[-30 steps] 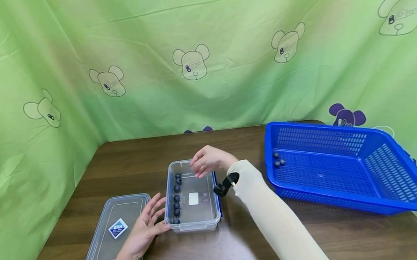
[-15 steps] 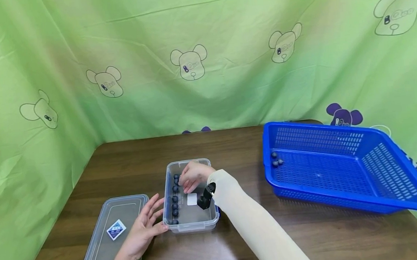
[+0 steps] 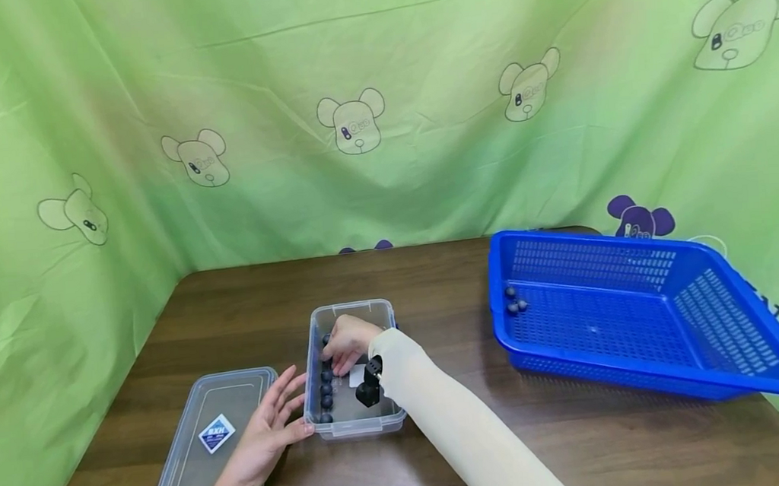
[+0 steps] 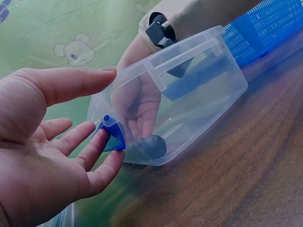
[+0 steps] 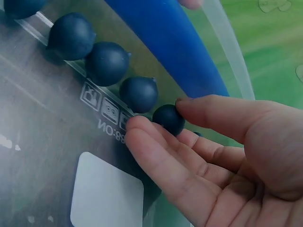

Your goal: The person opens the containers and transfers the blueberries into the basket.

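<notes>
A clear plastic food container (image 3: 370, 427) stands on the table, with a row of blueberries (image 5: 106, 64) along its left wall. My right hand (image 3: 351, 343) reaches inside it. In the right wrist view, the thumb and fingers pinch a small dark blueberry (image 5: 169, 119) in line with the row. A white label (image 5: 108, 196) lies on the container's floor beside these fingers. My left hand (image 3: 263, 436) is at the container's left side, its fingers extended. The left wrist view shows the thumb at the rim and fingertips at a blue latch (image 4: 112, 131).
A blue perforated basket (image 3: 605, 363) stands at the right with several blueberries (image 3: 514, 307) in its left end. The container's lid (image 3: 188, 480), with a blue-and-white sticker, lies at the left, partly under my left forearm in the head view. A green printed curtain (image 3: 426, 179) hangs behind the table.
My right hand has come down from above the container's far right part, moving left and toward me to the blueberry row. The left hand has stayed at the container's side.
</notes>
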The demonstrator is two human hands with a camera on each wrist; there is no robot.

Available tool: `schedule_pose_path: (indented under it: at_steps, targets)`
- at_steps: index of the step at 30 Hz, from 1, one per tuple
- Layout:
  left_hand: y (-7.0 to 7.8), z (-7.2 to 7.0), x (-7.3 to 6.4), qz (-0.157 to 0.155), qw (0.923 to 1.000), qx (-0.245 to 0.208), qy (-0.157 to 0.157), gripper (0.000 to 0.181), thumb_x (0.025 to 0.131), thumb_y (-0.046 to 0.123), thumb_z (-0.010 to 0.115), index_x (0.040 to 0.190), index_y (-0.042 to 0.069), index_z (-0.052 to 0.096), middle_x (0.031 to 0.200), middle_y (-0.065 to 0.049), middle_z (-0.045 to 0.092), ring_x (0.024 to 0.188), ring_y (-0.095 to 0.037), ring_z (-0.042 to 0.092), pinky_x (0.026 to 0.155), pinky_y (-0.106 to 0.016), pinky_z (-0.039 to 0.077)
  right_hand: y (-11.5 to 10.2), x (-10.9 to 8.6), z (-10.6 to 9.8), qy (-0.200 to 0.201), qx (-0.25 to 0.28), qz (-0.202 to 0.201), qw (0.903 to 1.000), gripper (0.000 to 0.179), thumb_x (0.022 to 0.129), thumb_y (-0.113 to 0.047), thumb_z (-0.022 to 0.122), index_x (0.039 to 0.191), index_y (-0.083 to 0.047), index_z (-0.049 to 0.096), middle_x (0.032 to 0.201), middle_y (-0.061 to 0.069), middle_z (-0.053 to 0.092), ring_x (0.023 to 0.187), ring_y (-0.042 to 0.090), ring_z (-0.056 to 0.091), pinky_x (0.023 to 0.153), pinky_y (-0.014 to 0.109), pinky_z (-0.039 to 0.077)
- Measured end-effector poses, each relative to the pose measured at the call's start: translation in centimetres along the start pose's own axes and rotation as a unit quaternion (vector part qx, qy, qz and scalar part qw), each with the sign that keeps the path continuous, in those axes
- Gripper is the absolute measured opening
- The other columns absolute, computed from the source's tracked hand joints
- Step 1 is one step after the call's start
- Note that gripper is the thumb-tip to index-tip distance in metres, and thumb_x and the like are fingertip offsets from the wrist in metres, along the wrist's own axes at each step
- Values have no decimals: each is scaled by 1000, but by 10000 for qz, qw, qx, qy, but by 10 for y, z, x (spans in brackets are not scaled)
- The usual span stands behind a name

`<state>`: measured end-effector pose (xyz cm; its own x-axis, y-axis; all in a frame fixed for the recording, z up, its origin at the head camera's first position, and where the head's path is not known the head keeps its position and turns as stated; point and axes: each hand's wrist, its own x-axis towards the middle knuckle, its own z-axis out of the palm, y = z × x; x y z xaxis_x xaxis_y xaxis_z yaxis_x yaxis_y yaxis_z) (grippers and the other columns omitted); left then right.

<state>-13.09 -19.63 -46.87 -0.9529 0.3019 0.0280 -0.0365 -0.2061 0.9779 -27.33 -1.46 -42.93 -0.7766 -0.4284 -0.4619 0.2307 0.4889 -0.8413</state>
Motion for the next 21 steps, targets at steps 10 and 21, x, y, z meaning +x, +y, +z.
schedule_pose_path:
  at_steps: [10, 21]
  targets:
    - [0, 0, 1, 41, 10000, 50, 41, 96, 78, -14, 67, 155, -6, 9, 153, -20, 28, 122, -12, 48, 95, -28, 48, -2, -1, 1, -44, 13, -1, 10000, 18, 90, 4, 64, 73, 4, 61, 61, 15, 61, 50, 18, 61, 57, 31, 58]
    - [-2, -1, 1, -7, 10000, 28, 36, 98, 78, -13, 68, 155, -5, 7, 153, -19, 27, 122, -11, 49, 96, -29, 47, -4, -5, -14, -164, -165, -183, 9996, 8, 88, 5, 64, 84, 10, 69, 65, 18, 67, 52, 18, 65, 57, 30, 58]
